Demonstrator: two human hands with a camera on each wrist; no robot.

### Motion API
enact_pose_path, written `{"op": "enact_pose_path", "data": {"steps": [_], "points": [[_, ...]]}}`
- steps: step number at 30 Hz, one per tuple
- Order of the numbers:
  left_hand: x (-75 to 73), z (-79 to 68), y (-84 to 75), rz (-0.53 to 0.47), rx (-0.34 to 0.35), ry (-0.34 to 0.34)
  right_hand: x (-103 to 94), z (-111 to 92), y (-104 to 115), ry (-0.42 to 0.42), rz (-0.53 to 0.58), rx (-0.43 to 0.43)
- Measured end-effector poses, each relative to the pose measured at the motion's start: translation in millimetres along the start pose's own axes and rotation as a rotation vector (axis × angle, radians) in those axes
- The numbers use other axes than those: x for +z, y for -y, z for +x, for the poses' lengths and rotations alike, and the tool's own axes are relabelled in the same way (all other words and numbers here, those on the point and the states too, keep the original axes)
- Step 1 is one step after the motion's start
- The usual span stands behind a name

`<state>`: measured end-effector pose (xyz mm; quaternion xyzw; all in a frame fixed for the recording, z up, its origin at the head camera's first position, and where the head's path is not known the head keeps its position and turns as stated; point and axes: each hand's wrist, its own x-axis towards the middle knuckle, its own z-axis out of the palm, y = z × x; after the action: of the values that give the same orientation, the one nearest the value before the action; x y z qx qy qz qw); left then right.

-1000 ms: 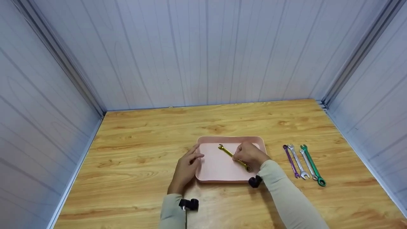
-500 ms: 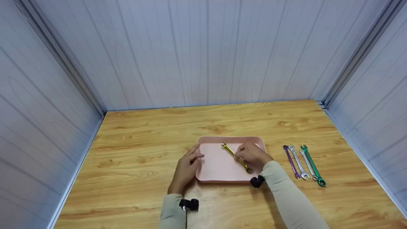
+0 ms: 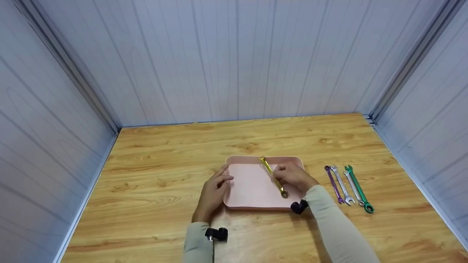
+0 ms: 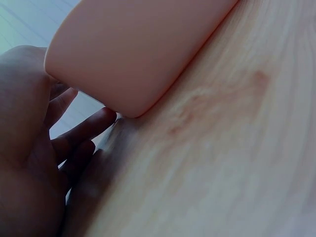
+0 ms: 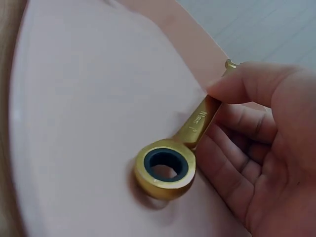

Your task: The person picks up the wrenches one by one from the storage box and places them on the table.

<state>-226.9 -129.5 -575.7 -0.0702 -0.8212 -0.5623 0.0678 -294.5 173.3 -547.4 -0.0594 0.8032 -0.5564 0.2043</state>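
Observation:
A gold combination wrench (image 3: 268, 168) slants over the right half of a pink tray (image 3: 248, 204). My right hand (image 3: 292, 175) pinches its shaft between thumb and fingers. In the right wrist view, the ring end (image 5: 165, 170) with its dark insert hangs close above the tray floor, and the hand partly hides the far end. At the tray's left side, my left hand (image 3: 215, 191) holds the rim, with the thumb reaching over it. Its other fingers (image 4: 91, 126) lie along the outer wall in the left wrist view.
Right of the tray, a purple wrench (image 3: 334, 184), two silver wrenches (image 3: 342, 185) (image 3: 354, 189) and a green wrench (image 3: 359, 188) lie side by side on the wooden table (image 3: 164, 164). Pale panel walls (image 3: 234, 65) stand at the back and both sides.
The gold wrench has shifted to the right and turned steeper, its open end now overlapping the tray's far rim. My right hand moved slightly right with it; the left hand stayed put.

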Motion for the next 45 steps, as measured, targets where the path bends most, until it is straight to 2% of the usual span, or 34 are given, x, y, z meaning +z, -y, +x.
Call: {"op": "enact_pose_path", "data": {"steps": [5, 9, 20, 28, 41, 45], "points": [[-0.1, 0.5, -1.3, 0.000, -0.002, 0.000, -1.4, 0.8, 1.0, -0.001, -0.027, -0.029], [-0.5, 0.2, -3.0, 0.002, -0.008, 0.010, -3.1, -1.2, 2.4, -0.003, -0.003, -0.042], [-0.3, 1.5, -0.2, 0.014, -0.008, 0.007, -2.9, -1.1, 1.7, -0.006, 0.026, -0.052], [-0.4, 1.0, 0.4, 0.013, -0.005, 0.012, -0.3, 1.2, -0.9, -0.041, 0.053, -0.039], [-2.2, -0.1, -2.5, -0.012, 0.008, 0.026, -1.1, 0.2, -1.0, -0.048, 0.016, -0.043], [-0.3, 0.0, -1.9, -0.014, 0.009, 0.025, -1.6, -1.2, -2.5, -0.074, 0.032, -0.056]]}}
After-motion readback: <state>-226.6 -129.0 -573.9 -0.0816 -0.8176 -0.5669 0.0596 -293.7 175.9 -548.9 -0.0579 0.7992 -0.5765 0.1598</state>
